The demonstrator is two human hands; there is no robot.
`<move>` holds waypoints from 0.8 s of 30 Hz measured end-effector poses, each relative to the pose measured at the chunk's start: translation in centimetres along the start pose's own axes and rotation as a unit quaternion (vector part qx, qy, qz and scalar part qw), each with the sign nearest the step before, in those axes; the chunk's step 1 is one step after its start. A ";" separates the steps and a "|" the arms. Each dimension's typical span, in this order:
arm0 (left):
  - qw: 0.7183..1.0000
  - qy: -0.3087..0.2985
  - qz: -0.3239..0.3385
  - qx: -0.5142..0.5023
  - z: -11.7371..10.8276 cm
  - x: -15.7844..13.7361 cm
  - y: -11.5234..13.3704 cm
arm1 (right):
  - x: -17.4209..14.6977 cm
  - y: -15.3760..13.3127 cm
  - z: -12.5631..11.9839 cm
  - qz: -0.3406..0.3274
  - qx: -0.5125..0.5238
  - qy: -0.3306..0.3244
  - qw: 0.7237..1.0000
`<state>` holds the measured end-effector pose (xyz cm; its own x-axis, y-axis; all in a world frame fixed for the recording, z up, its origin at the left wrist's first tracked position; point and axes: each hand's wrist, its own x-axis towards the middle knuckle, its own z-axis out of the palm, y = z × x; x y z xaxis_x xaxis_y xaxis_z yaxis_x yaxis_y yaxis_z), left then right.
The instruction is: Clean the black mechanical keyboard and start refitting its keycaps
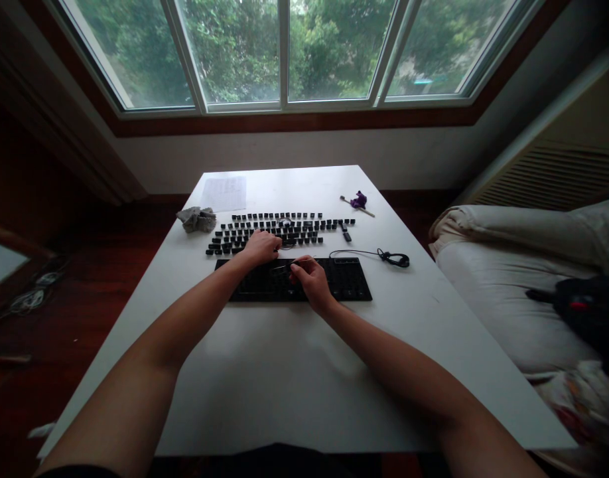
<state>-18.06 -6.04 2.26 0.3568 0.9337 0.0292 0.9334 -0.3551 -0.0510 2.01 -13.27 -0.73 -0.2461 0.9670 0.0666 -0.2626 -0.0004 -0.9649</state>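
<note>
A black keyboard (351, 282) lies on the white table, its keys partly hidden by my hands. My left hand (262, 247) is at its far edge, palm down with fingers curled; what the fingertips touch is hidden. Over the middle of the keyboard, my right hand (309, 273) pinches a thin, dark, wire-like tool (280, 268) that points left; its exact kind is too small to tell. Several rows of loose black keycaps (312, 232) are laid out just beyond the keyboard, some of them behind my left hand.
The keyboard's coiled cable (397, 259) lies to the right. A grey cloth (197, 219) and a paper sheet (225, 193) are at the table's left. Far right lies a brush (367, 212) with a purple item (358, 200). A light sofa (488, 292) flanks the white table (265, 385).
</note>
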 end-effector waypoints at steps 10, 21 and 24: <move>0.999 0.017 0.012 -0.044 -0.1 -0.2 0.2 | 0.1 -0.1 0.1 0.017 0.018 0.008 1.000; 0.992 0.004 0.043 -0.118 0.7 0.2 -0.3 | 0.1 0.0 -0.1 0.018 0.011 0.006 1.000; 0.989 0.005 0.055 -0.140 0.7 0.3 -0.5 | 0.2 0.1 -0.1 0.014 0.016 0.006 1.000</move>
<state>-18.50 -5.57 1.58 0.4560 0.8886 0.0490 0.8619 -0.4547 0.2243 2.05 -13.07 -0.80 -0.2436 0.9692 0.0361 -0.2859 -0.0362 -0.9576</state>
